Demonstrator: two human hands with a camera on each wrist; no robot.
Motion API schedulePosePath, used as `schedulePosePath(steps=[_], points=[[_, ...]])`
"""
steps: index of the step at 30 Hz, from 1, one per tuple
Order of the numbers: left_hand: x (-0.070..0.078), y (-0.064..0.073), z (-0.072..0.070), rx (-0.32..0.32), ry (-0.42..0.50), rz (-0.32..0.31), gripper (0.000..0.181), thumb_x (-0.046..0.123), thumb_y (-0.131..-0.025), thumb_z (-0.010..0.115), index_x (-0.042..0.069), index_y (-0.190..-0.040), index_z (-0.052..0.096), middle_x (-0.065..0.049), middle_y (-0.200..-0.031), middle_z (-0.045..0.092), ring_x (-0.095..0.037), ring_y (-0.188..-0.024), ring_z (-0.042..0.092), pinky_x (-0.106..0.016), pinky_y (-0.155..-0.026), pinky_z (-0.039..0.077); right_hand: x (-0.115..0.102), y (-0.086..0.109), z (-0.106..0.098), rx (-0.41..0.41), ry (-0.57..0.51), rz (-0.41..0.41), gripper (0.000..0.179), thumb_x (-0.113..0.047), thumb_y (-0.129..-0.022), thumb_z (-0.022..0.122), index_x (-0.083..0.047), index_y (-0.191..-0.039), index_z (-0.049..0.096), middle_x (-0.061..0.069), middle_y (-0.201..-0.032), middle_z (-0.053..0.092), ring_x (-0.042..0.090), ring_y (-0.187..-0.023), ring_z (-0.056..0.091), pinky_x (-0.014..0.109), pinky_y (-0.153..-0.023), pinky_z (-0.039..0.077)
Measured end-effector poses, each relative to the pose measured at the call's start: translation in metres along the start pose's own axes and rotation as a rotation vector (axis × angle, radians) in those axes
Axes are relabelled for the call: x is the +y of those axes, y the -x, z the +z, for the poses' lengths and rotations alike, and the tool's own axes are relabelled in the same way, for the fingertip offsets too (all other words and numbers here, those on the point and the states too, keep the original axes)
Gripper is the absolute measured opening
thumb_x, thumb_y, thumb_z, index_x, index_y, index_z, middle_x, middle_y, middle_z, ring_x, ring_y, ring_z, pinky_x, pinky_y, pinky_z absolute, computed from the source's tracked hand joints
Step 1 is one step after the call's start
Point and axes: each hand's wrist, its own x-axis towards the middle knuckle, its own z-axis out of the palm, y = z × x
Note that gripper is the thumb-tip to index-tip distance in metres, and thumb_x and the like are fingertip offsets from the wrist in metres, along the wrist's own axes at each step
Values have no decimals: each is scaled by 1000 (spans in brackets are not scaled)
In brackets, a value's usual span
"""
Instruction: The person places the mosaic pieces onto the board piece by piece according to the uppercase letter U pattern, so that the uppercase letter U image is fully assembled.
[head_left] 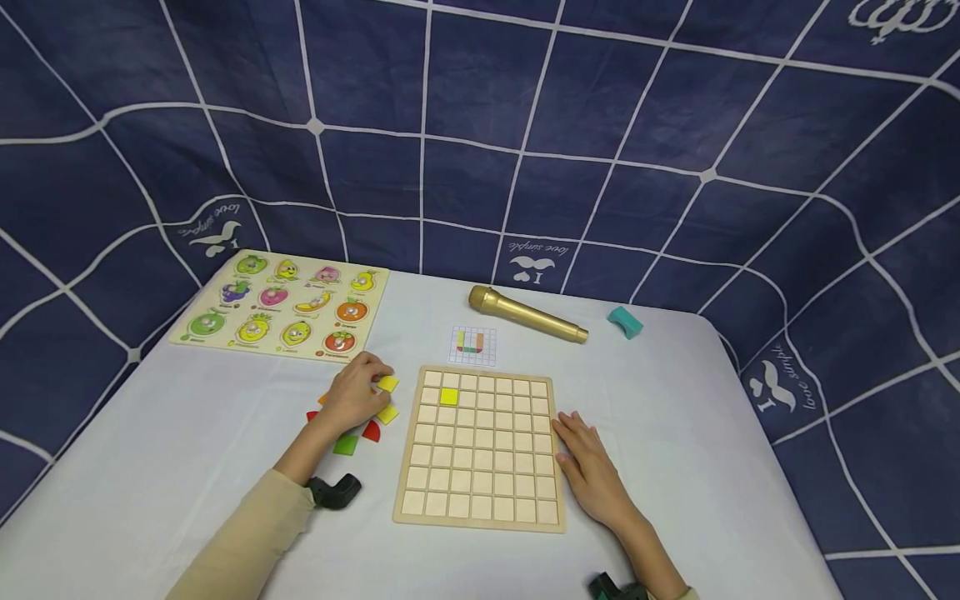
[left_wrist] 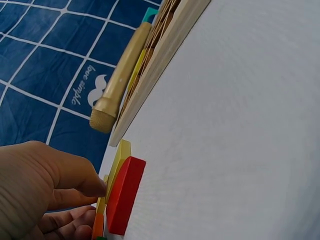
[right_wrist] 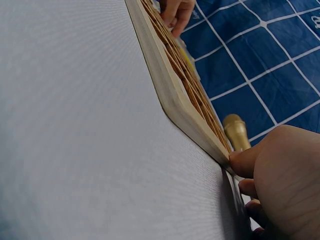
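Observation:
My left hand (head_left: 356, 396) is over a small group of coloured tiles left of the wooden grid board (head_left: 480, 527). Its thumb and forefinger pinch a yellow square tile (head_left: 388, 383). A second yellow tile (head_left: 387, 414) lies just by the thumb, with a red quarter-round tile (head_left: 372, 431) and a green tile (head_left: 346, 445) nearer the wrist. Orange and red bits peek out beneath the hand. One yellow square (head_left: 448, 397) sits in a cell near the board's upper left. My right hand (head_left: 592, 467) rests at the board's right edge, thumb touching its side in the right wrist view.
Beyond the board lies a small printed pattern card (head_left: 487, 335). A gold microphone (head_left: 525, 317) and a teal curved block (head_left: 626, 322) are at the back. At the far left is a fruit puzzle board (head_left: 281, 310). Dark blue grid cloth hangs behind the table.

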Motion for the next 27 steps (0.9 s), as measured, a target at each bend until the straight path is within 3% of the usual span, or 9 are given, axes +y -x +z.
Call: schedulePosePath(steps=[13,27], points=[[-2,-1,2,27,11,19,24,4,-72,69,-1,-96,68,-8,-94,53,-21,-80,50,-37,-70,40,0,0,1,-4,-10,12,47,-8,-90,57,-2,-135,44,13,-142,37,30,-135,22,51,-106,12],[3,-1,0,31,-13,21,25,7,-71,71,-2,-95,67,-7,-84,55,-20,-74,50,-35,-65,40,0,0,1,-6,-14,10,47,-8,-90,58,-2,-135,45,14,-142,37,32,-135,23,51,-106,12]])
